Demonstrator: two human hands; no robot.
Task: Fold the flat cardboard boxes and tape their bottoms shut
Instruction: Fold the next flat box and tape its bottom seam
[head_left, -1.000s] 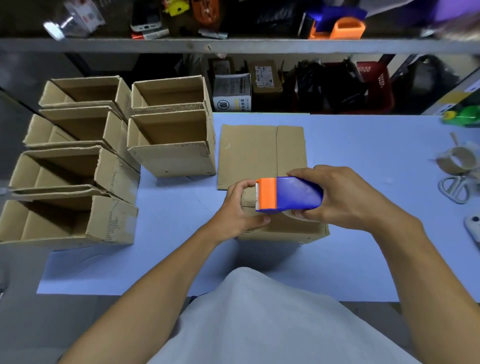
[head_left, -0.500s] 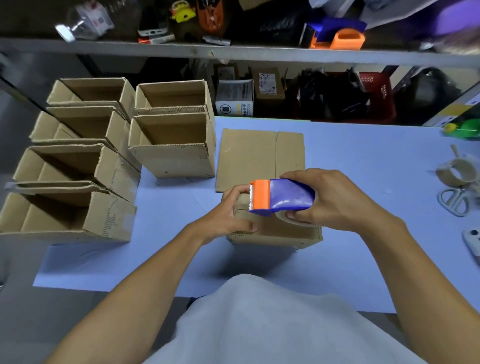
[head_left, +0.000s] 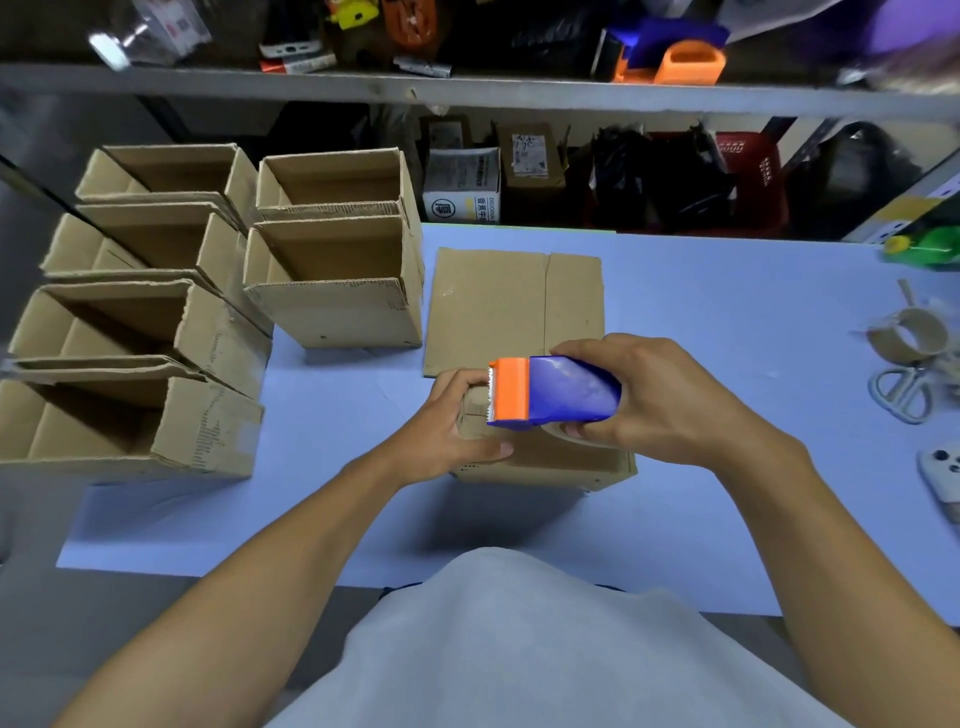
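Light even, from overhead, moderately bright on tabletop (head_left: 727, 312). Shelf (head_left: 467, 88) and space beneath it dim, contents murky. Soft shadow on tabletop near side of box (head_left: 545, 462); shorter shadows at bases of open boxes (head_left: 332, 280) on left. Mild sheen on blue dispenser (head_left: 566, 389). Wide-angle bending at edges; shelf line bowed. Top right corner smeared by blur. Centre reasonably sharp.

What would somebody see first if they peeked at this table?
Probably the bright blue and orange tape dispenser in the middle, gripped by the right hand above a small cardboard box that the left hand holds steady. Next, the cluster of open folded boxes on the left of the blue table, and one flat cardboard sheet lying just behind the hands.
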